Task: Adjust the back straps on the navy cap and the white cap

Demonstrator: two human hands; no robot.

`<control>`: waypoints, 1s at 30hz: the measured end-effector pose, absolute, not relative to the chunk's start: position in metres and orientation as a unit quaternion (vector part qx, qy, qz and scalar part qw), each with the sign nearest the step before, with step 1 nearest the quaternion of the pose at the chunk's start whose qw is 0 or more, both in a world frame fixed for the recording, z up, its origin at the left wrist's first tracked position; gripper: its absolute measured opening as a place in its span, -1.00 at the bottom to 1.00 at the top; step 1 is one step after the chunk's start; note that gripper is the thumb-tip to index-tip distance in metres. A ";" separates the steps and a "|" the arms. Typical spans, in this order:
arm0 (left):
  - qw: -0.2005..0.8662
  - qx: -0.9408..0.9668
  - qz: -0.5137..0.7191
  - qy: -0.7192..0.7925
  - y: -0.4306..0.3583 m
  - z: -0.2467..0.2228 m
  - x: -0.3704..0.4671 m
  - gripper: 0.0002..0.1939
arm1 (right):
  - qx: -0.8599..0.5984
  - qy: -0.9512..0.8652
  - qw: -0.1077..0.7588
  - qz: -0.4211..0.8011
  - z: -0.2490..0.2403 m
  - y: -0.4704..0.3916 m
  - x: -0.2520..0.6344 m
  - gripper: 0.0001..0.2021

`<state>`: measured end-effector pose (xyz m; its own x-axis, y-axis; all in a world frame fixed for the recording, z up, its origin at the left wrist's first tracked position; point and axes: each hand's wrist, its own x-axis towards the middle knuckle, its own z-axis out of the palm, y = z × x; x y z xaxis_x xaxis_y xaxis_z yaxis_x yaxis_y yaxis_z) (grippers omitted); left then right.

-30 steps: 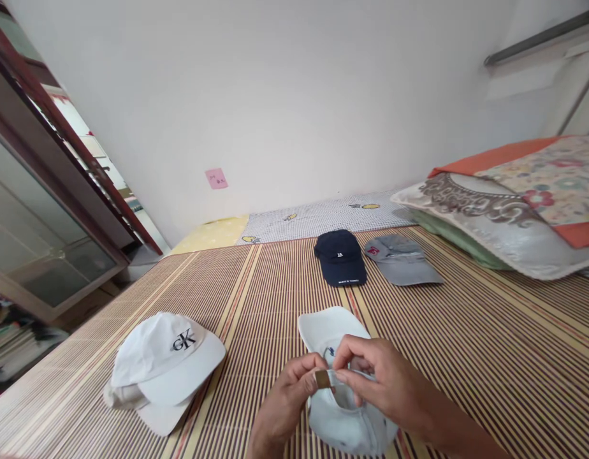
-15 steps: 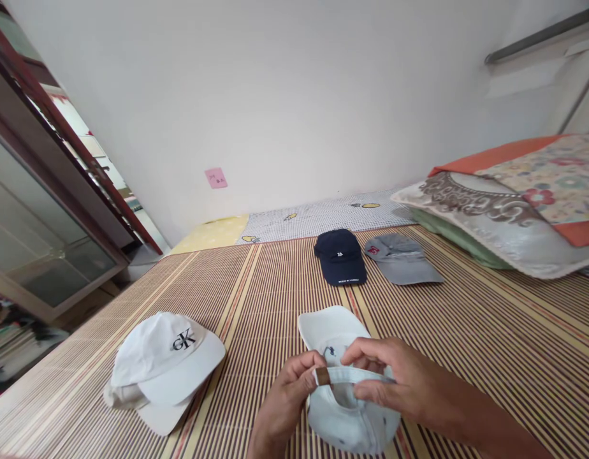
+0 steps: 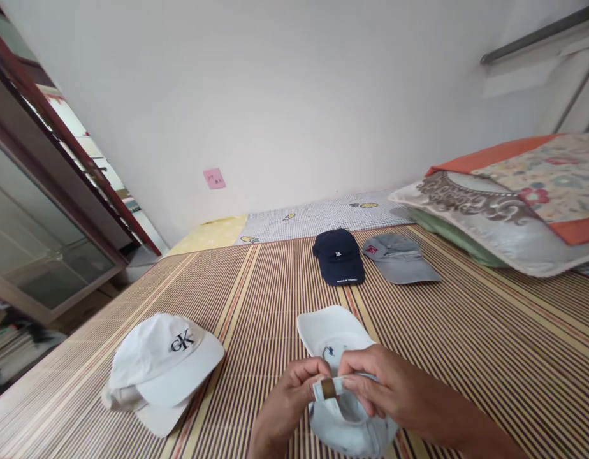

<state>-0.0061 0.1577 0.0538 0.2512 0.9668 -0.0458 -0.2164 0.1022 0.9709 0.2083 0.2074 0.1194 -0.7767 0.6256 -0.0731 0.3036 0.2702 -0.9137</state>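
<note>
A pale blue baseball cap [image 3: 340, 430] lies on the striped mat, its underside up and its brim pointing away from me. My left hand [image 3: 294, 395] pinches the end of the cap's back strap, just left of a brown buckle [image 3: 328, 388]. My right hand [image 3: 380, 382] pinches the same strap just right of that buckle, thumb on top. The strap is lifted a little above the opening at the back. Part of the cap's right side is hidden under my right hand.
White caps [image 3: 170, 357] lie stacked at the left. A navy cap [image 3: 340, 258] and a grey cap [image 3: 400, 258] sit side by side further back. Pillows [image 3: 495, 223] are piled at the right on the mat [image 3: 256, 306]. A white wall [image 3: 299, 108] stands behind.
My right hand has moved left along the strap, closing from a loose grasp into a pinch beside the buckle. The left hand still holds the strap end.
</note>
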 end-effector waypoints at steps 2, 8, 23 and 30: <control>0.630 0.479 0.463 0.400 0.158 0.056 -0.005 -0.56 | -0.299 -0.780 0.150 0.529 0.119 0.206 0.206 -0.67; 0.634 0.468 0.479 0.387 0.159 0.050 -0.005 -0.57 | -0.304 -0.787 0.176 0.508 0.125 0.211 0.214 -0.72; 0.620 0.471 0.479 0.405 0.160 0.055 -0.002 -0.58 | -0.293 -0.775 0.190 0.527 0.123 0.214 0.213 -0.81; 0.618 0.481 0.461 0.418 0.160 0.053 0.002 -0.58 | -0.299 -0.778 0.192 0.517 0.121 0.209 0.204 -0.82</control>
